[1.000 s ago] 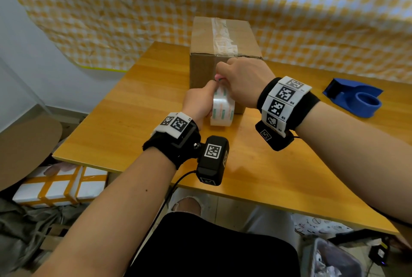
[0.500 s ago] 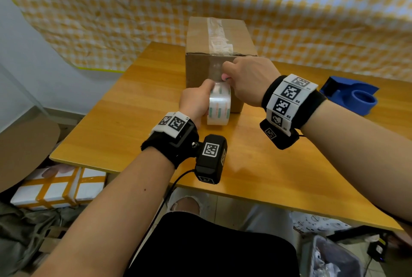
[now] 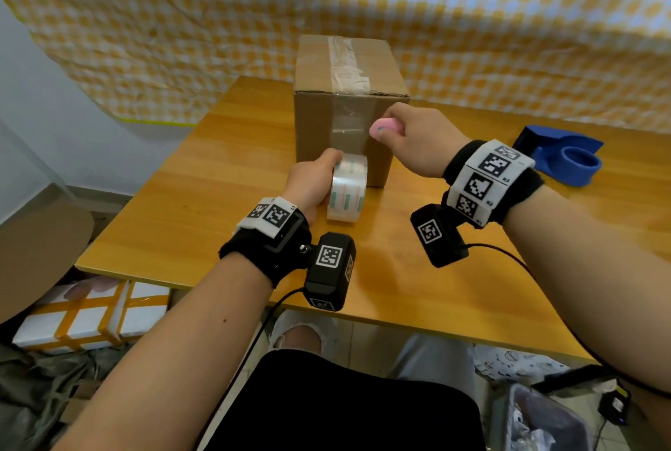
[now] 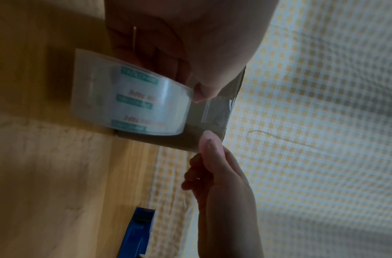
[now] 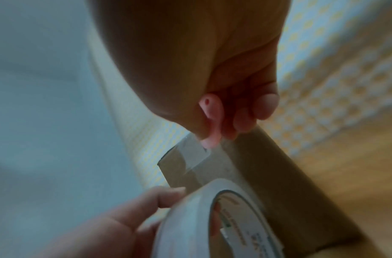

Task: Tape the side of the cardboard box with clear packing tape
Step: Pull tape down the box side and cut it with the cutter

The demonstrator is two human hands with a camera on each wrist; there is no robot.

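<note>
Matt brown cardboard box (image 3: pixel 316 131) with a glossy clear tape strip (image 3: pixel 350 124), wrinkled on top. Glossy plastic tape roll (image 3: pixel 346 187). Smooth varnished wood counter (image 3: pixel 225 196). Smooth blue plastic dispenser (image 3: pixel 561 160). Checked cloth backdrop (image 3: pixel 508 22).

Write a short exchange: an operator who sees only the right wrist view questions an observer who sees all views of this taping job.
Operator: I see the left hand gripping the roll and the right hand holding a pink tool at the tape. Is the box top taped?
Observer: Yes. The head view shows a wrinkled clear strip running along the top of the box.
Operator: Is there a dispenser nearby?
Observer: A blue dispenser sits on the table, right of the box, and neither hand touches it.
</note>
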